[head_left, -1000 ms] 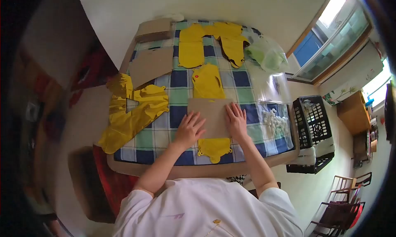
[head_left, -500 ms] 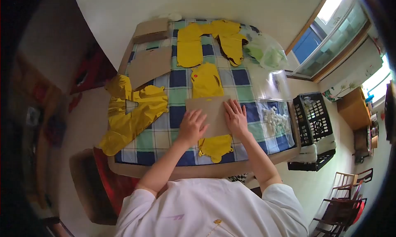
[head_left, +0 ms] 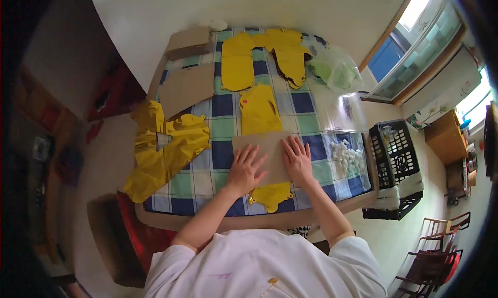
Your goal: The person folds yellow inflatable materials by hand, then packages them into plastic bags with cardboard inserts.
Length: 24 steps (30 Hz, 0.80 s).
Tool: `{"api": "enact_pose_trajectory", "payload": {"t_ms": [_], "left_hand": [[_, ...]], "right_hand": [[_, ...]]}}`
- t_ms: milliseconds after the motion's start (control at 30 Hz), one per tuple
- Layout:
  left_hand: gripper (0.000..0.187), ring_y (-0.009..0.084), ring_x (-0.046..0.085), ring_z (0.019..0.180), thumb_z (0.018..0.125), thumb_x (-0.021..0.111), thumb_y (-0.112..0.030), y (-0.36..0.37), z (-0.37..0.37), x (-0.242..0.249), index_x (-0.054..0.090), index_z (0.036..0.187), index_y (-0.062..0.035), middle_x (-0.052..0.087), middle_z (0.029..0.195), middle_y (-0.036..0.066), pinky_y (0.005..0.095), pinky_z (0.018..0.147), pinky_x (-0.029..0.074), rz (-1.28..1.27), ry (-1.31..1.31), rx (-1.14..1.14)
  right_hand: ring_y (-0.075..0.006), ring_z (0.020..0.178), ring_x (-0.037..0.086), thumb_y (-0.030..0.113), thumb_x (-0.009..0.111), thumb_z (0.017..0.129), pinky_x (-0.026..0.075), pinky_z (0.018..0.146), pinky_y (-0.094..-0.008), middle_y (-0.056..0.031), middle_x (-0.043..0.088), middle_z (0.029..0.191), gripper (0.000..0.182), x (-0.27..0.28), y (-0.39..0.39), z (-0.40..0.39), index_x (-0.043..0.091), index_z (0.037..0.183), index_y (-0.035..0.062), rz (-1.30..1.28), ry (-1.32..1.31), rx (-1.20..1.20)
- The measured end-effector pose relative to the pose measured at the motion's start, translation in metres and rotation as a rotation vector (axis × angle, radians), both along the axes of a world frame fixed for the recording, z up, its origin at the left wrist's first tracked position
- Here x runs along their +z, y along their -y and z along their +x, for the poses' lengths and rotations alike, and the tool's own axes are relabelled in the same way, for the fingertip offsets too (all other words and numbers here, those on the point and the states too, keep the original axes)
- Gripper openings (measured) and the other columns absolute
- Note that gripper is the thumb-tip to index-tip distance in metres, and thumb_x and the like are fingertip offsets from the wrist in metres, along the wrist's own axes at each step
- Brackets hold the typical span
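Note:
A tan cardboard sheet [head_left: 268, 155] lies flat across the middle of a yellow foil piece [head_left: 259, 111], which looks like an uninflated balloon. The foil's far end, with a small red spot, and its near end with small tabs stick out from under the sheet. My left hand [head_left: 246, 172] rests on the sheet's left part, fingers spread. On the right edge lies my right hand [head_left: 298, 160], palm down with fingers stretched out. The foil's middle is hidden beneath the sheet.
More yellow foil pieces lie at the left [head_left: 171, 153] and far side [head_left: 237, 65] of the checked tablecloth [head_left: 223, 124]. Cardboard [head_left: 189, 88] sits far left. Right are a clear plastic bag [head_left: 340, 72], small white pieces [head_left: 347, 155] and, beyond the edge, black crates [head_left: 397, 147].
The cardboard sheet and both hands have slid slightly toward me, baring more of the foil's far end. My left fingers have spread wider. The whole view has shifted a little.

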<state>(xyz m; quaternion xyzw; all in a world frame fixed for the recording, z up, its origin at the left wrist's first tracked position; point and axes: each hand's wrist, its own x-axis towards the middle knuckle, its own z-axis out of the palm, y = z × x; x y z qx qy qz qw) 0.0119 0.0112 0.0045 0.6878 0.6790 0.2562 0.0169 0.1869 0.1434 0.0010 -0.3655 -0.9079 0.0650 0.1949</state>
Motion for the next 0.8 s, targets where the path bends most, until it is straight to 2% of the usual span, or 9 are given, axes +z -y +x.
{"api": "enact_pose_trajectory", "payload": {"t_ms": [300,400,500,567,667,767,800], "left_hand": [[0.053,0.0346,0.031,0.134,0.081,0.064,-0.039,-0.005,-0.005,-0.003,0.052,0.13,-0.0219,0.038,0.142,0.012,0.0551,0.109,0.023,-0.014,0.008,0.046],[0.051,0.0336,0.028,0.136,0.084,0.06,-0.043,-0.006,-0.005,-0.003,0.054,0.128,-0.0184,0.038,0.143,0.013,0.0543,0.11,0.02,-0.037,-0.011,0.047],[0.05,0.034,0.025,0.137,0.085,0.058,-0.042,-0.005,-0.006,0.001,0.053,0.129,-0.0186,0.036,0.145,0.013,0.0546,0.111,0.019,-0.084,-0.026,0.038],[0.051,0.0342,0.024,0.138,0.086,0.057,-0.043,-0.007,-0.007,-0.005,0.051,0.131,-0.0186,0.035,0.145,0.013,0.0549,0.11,0.02,-0.097,-0.051,0.03],[0.053,0.0356,0.027,0.136,0.084,0.059,-0.042,-0.004,-0.003,-0.003,0.049,0.131,-0.0191,0.037,0.143,0.014,0.055,0.108,0.023,-0.121,-0.04,0.062],[0.054,0.0364,0.029,0.134,0.084,0.06,-0.042,-0.006,-0.004,-0.005,0.047,0.131,-0.0198,0.039,0.141,0.013,0.0553,0.107,0.024,-0.067,-0.029,0.055],[0.054,0.0364,0.029,0.134,0.084,0.06,-0.042,-0.006,-0.005,-0.006,0.047,0.132,-0.02,0.039,0.141,0.013,0.0555,0.107,0.024,-0.037,-0.026,0.041]], "right_hand": [[-0.0283,0.134,0.034,0.023,0.051,0.089,0.019,0.109,-0.0557,-0.0111,0.042,0.141,0.046,0.001,0.001,0.0,0.047,0.134,0.0166,-0.014,-0.043,0.011],[-0.0301,0.128,0.04,0.024,0.055,0.086,0.026,0.107,-0.052,-0.0117,0.048,0.134,0.046,0.01,0.0,-0.004,0.05,0.131,0.0149,0.015,-0.012,-0.013],[-0.0321,0.118,0.047,0.025,0.059,0.084,0.036,0.101,-0.0458,-0.0118,0.053,0.126,0.041,0.022,-0.058,-0.04,0.054,0.123,0.0131,-0.313,-0.127,-0.137],[-0.0362,0.103,0.055,0.03,0.065,0.08,0.045,0.09,-0.0398,-0.0164,0.061,0.109,0.04,0.005,-0.098,-0.068,0.058,0.112,0.0078,-0.228,-0.224,-0.18],[-0.0352,0.096,0.06,0.032,0.069,0.076,0.048,0.085,-0.0412,-0.0167,0.064,0.103,0.042,-0.009,-0.149,-0.108,0.061,0.109,0.0061,-0.298,-0.094,-0.326],[-0.029,0.089,0.065,0.028,0.07,0.074,0.05,0.079,-0.0387,-0.0144,0.068,0.094,0.035,0.017,-0.158,-0.126,0.066,0.1,0.0039,-0.581,-0.077,-0.366],[-0.0293,0.088,0.065,0.03,0.07,0.073,0.05,0.078,-0.0386,-0.0138,0.068,0.092,0.036,0.01,-0.168,-0.129,0.067,0.099,0.0056,-0.608,-0.118,-0.32]]}}
